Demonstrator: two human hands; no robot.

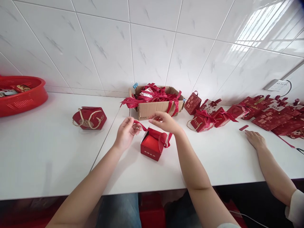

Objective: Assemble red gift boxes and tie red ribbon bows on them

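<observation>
In the head view, the left hand (125, 132) pinches a red ribbon (143, 127) by the small red box (153, 145) on the counter (128, 177). The right hand (166, 122) curls nearby; I can't tell if it holds anything. It looks like ribbon work, calling next for gentle fingers.

The person's left hand (125, 132) pinches a red ribbon (142, 125) beside a red box (151, 146), the right hand (167, 123) near its far side. Behind it I see a ribbon-filled carton (152, 110); farther right, a co-worker's hand (256, 139) rests on the white table (225, 155).
</observation>
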